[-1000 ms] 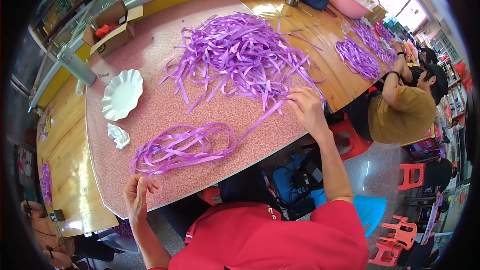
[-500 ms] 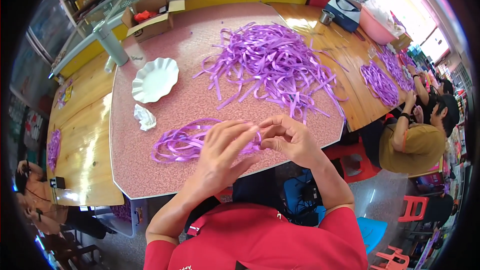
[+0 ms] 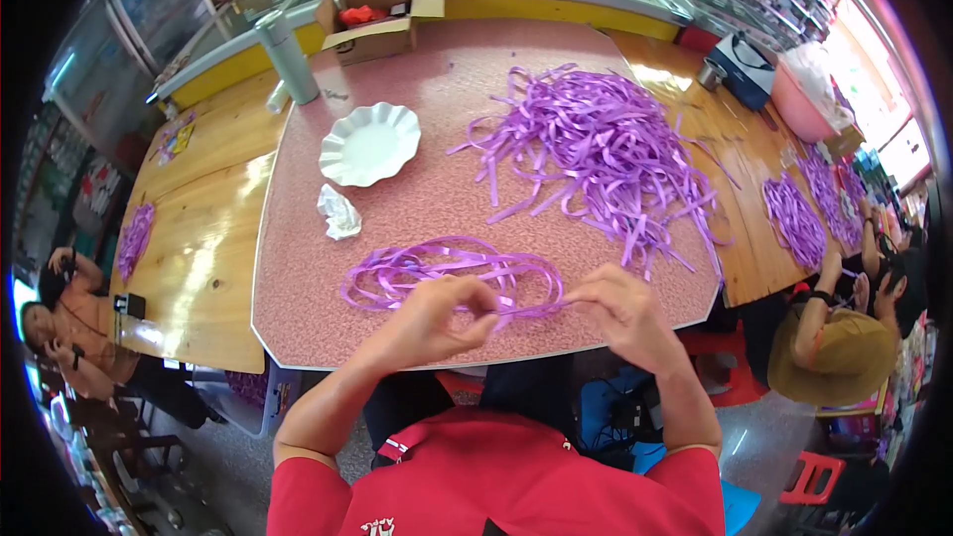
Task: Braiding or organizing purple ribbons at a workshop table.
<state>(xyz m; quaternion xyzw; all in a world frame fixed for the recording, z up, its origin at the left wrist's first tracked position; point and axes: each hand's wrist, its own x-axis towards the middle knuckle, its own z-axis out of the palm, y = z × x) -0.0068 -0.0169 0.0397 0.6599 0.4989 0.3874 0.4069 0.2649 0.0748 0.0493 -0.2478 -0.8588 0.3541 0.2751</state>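
Note:
A loose coil of purple ribbon point(image 3: 397, 281) lies on the pink tabletop right in front of me. Beside its near edge, my left hand point(image 3: 442, 323) is closed, thumb and curled forefinger meeting at a ribbon strand. At the coil's right end my right hand point(image 3: 623, 316) pinches the ribbon between fingertips and thumb. A short stretch of ribbon runs between the two hands. Farther off to the right rises a big tangled heap of purple ribbons point(image 3: 606, 144), untouched by either hand.
A white scalloped dish point(image 3: 370, 145) and crumpled tissue point(image 3: 340, 212) lie left, near a pale green flask point(image 3: 288, 60) and an open cardboard box point(image 3: 372, 35). More ribbons point(image 3: 794, 221) lie on the right wooden table, where people sit. Another person point(image 3: 84, 323) sits at left.
The hands have moved apart, the right one going rightward along the ribbon. My left hand has curled its fingers from a more stretched pose. The view has shifted, so the table things appear farther right.

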